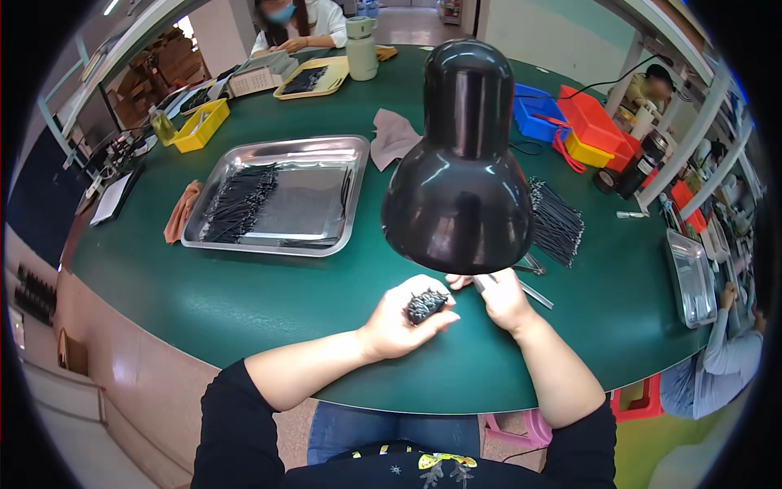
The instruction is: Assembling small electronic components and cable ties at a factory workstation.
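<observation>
My left hand is wrapped round a bundle of thin black cable pieces, whose shiny ends face up. Close to its right, my right hand has its fingers closed, partly hidden under the lamp shade. Something grey and silvery shows at those fingers, too covered to name. Beside that hand a narrow metal strip lies on the table, with a plier-like metal tool partly behind the shade. A black desk lamp stands over both hands. A fanned pile of black cable pieces lies beyond to the right.
On the green table, a steel tray holds more black cable pieces. Grey cloth, a brown cloth, a blue bin, a red bin and a thermos stand around. Co-workers sit at the far side and right.
</observation>
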A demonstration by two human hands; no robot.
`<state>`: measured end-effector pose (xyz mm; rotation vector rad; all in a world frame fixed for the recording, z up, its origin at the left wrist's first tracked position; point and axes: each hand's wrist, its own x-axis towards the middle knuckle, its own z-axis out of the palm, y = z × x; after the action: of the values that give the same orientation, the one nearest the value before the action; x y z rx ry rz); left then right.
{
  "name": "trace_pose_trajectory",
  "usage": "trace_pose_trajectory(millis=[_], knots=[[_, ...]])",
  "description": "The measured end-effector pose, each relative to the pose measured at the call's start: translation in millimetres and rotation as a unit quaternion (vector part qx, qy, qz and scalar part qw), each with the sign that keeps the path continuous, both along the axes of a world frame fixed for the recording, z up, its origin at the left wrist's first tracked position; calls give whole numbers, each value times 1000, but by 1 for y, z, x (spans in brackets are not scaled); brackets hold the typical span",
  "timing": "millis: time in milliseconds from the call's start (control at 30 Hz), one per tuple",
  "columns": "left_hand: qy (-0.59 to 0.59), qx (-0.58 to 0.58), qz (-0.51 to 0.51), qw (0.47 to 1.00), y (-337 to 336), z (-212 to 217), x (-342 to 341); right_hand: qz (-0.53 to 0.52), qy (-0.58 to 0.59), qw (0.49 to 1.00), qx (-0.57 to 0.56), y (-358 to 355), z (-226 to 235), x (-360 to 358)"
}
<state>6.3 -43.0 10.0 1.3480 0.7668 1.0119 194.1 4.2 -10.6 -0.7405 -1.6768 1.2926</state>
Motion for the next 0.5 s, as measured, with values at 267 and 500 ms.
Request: trace_pose_trajectory(millis=[267,500], knots=[[65,173,-38,982,22,-12,-6,-47,-151,895,418,-39,56,-33],[11,248,-35,968,20,-44,-16,52,-267,845,461,-33,61,-59]])
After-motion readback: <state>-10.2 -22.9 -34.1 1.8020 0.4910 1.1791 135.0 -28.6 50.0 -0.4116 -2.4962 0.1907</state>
